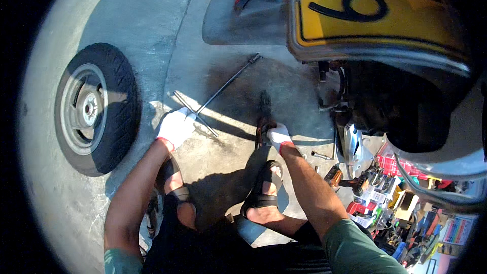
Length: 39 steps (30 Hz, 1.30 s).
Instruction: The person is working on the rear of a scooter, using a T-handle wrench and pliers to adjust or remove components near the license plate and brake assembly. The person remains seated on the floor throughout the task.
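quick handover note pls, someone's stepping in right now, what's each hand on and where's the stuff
Left hand, gloved: resting on the long metal rod on the concrete, grip unclear.
Right hand, gloved: closed on a dark tool standing on the ground.
Scooter wheel is off, lying flat to the left. Second long rod lies ahead. Scooter rear open at right, toolbox beside it.
Done: wheel off. Left: refitting not visible.

Sunlit grey concrete floor (152, 25) crossed by hard shadows. A loose scooter wheel (96, 109) lies at left; a cluttered tray of colourful tools (401, 208) sits at lower right.
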Each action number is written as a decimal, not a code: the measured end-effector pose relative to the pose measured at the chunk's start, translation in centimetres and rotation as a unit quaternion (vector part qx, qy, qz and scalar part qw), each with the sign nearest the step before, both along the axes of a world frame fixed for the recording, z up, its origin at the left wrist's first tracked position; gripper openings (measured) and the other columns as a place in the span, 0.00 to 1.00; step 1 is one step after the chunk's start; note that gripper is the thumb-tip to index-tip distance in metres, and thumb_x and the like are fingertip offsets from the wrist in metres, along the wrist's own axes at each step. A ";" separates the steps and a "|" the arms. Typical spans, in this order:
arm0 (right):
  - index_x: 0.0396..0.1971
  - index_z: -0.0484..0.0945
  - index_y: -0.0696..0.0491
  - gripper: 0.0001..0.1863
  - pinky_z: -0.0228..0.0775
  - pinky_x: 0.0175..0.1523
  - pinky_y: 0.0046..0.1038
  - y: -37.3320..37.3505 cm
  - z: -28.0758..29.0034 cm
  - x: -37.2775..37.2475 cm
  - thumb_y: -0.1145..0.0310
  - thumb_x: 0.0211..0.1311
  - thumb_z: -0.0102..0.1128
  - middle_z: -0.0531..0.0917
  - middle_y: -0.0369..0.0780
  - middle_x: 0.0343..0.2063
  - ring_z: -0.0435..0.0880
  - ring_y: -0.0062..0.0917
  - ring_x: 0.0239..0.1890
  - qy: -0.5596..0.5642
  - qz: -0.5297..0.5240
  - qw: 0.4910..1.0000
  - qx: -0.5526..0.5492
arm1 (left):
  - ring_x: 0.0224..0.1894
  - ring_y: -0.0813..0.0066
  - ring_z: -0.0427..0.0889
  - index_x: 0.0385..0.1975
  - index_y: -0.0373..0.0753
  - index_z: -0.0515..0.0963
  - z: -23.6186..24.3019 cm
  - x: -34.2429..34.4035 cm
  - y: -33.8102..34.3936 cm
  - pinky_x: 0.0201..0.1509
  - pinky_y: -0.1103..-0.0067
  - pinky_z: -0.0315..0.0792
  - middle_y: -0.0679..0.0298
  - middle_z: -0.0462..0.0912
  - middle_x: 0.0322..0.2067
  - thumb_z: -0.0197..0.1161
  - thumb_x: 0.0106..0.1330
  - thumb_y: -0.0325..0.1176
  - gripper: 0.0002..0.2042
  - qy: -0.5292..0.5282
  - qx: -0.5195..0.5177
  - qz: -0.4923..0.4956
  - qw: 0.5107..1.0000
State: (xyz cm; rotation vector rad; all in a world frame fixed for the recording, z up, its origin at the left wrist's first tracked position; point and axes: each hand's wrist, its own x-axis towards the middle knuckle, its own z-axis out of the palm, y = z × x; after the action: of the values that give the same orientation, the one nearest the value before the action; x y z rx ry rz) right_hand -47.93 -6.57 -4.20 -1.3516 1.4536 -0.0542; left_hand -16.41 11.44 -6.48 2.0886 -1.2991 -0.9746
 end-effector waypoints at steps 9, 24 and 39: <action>0.32 0.79 0.56 0.08 0.71 0.29 0.29 7.4 -1.9 -0.7 0.78 0.55 0.52 0.80 0.39 0.23 0.80 0.29 0.25 -0.018 -0.058 0.997 -0.038 | 0.29 0.76 0.78 0.38 0.35 0.77 12.6 -0.5 2.3 0.34 0.78 0.74 0.62 0.80 0.29 0.53 0.68 0.34 0.10 0.266 0.017 0.026 0.963; 0.38 0.79 0.52 0.11 0.72 0.45 0.35 14.2 -6.5 -0.8 0.69 0.57 0.51 0.83 0.48 0.31 0.82 0.43 0.38 -0.031 -0.186 0.980 -0.058 | 0.31 0.73 0.78 0.46 0.34 0.72 43.7 -5.6 4.7 0.36 0.80 0.75 0.59 0.78 0.33 0.52 0.72 0.39 0.14 0.090 -0.240 0.064 0.965; 0.40 0.78 0.54 0.13 0.72 0.47 0.39 13.9 -2.4 -3.1 0.67 0.57 0.50 0.82 0.53 0.37 0.80 0.48 0.45 -0.050 -0.244 0.968 -0.013 | 0.45 0.66 0.79 0.49 0.35 0.71 48.8 -11.2 -0.4 0.44 0.75 0.80 0.55 0.76 0.46 0.54 0.69 0.47 0.20 0.183 -0.373 0.089 0.905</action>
State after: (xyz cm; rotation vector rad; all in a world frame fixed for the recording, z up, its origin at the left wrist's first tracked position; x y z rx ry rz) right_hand -51.00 7.32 -6.57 -0.9672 1.6715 -0.4554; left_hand -27.60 11.08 42.34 1.3261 -1.0350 -0.6063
